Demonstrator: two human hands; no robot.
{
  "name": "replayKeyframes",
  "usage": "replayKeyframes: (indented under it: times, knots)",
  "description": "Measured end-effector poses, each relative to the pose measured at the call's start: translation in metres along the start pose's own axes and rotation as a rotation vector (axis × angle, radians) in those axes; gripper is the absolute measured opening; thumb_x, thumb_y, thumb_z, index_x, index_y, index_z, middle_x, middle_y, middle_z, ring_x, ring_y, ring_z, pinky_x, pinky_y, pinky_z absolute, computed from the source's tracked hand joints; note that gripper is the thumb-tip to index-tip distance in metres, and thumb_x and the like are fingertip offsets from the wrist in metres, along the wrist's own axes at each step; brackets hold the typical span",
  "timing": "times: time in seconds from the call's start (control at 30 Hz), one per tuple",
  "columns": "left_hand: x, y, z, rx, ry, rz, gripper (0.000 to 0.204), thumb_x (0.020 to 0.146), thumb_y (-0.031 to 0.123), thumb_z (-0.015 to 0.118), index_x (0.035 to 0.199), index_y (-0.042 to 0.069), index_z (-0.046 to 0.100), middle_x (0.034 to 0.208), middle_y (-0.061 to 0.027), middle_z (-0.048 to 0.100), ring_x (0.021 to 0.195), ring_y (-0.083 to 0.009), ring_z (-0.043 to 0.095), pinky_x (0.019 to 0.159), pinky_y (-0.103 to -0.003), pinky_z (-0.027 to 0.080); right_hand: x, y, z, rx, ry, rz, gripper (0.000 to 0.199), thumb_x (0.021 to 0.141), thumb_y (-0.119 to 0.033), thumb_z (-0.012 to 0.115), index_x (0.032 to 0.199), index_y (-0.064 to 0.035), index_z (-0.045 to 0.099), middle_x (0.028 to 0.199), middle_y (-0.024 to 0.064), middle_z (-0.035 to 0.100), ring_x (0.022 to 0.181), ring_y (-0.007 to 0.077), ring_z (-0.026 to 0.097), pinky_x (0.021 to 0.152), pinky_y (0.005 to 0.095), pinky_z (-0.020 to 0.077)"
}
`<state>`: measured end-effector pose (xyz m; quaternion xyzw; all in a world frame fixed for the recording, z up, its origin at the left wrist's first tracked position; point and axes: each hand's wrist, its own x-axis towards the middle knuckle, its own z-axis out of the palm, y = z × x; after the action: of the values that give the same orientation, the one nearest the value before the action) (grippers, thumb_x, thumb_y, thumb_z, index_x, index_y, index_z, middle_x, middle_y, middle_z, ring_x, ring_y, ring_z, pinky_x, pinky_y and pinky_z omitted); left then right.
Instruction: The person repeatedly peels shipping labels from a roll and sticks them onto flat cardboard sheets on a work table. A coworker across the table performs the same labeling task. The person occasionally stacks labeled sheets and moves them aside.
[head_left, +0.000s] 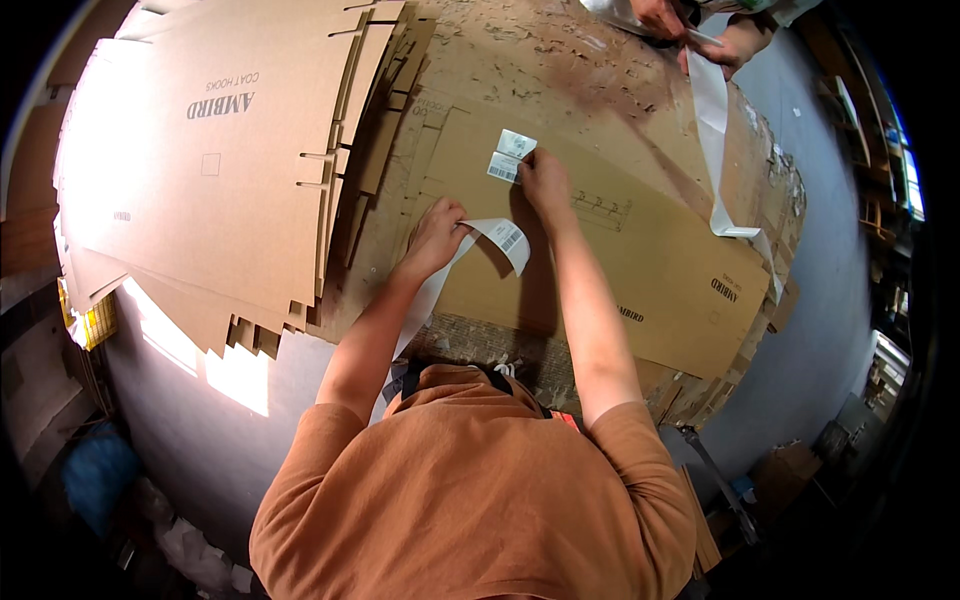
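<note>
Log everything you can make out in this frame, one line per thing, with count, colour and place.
label: one, white, over the cardboard sheet's upper left
label strip: one, white, curling right from the left hand
cardboard sheet: one on top, brown, before the person
cardboard stack: many sheets, light brown, left
second strip: one, white, upper right
co-worker's hands: two, bare, upper right, at the second strip
worktable: one, scuffed brown, under the sheet
floor: one, grey, both sides
blue bundle: one, blurred, lower left
shirt: one, orange-brown, bottom centre
left hand: one, bare, pinching the label strip
right hand: one, bare, fingertips at the label's edge
</note>
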<state>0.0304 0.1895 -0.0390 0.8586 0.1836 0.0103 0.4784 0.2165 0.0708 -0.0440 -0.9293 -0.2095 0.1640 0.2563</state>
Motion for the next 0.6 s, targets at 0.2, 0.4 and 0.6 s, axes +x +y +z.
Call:
replayKeyframes:
  times: [0.2,0.4,0.6]
  knots:
    - [0.001,-0.001,0.002,0.005,0.001,-0.003,0.012,0.080,0.010,0.062,0.088,0.001,0.061,0.098,-0.0107,0.057,0.092,-0.0297,0.055,0.076,-0.036,0.045,0.004,-0.003,-0.023,-0.154,0.072,0.091,0.027,0.078,-0.018,0.063,0.097,-0.0025,0.052,0.084,0.0193,0.064,0.080,0.0395,0.061,0.068,0.0496,0.0476]
    - [0.000,-0.005,0.007,0.010,-0.001,-0.061,0.011,0.080,0.011,0.062,0.086,0.002,0.060,0.098,-0.0097,0.057,0.091,-0.0294,0.055,0.075,-0.037,0.044,-0.025,0.001,-0.045,-0.213,0.145,-0.284,0.028,0.083,-0.016,0.056,0.108,-0.0044,0.052,0.106,0.0155,0.061,0.097,0.0350,0.058,0.080,0.0465,0.0454]
    - [-0.003,0.002,0.007,0.028,0.004,-0.019,0.012,0.080,0.012,0.061,0.086,0.001,0.060,0.096,-0.0116,0.056,0.090,-0.0301,0.055,0.075,-0.037,0.044,-0.046,0.012,0.005,-0.459,0.071,-0.475,0.065,0.088,-0.048,0.047,0.135,-0.0053,0.037,0.141,0.0132,0.036,0.133,0.0262,0.029,0.106,0.0488,0.0265]
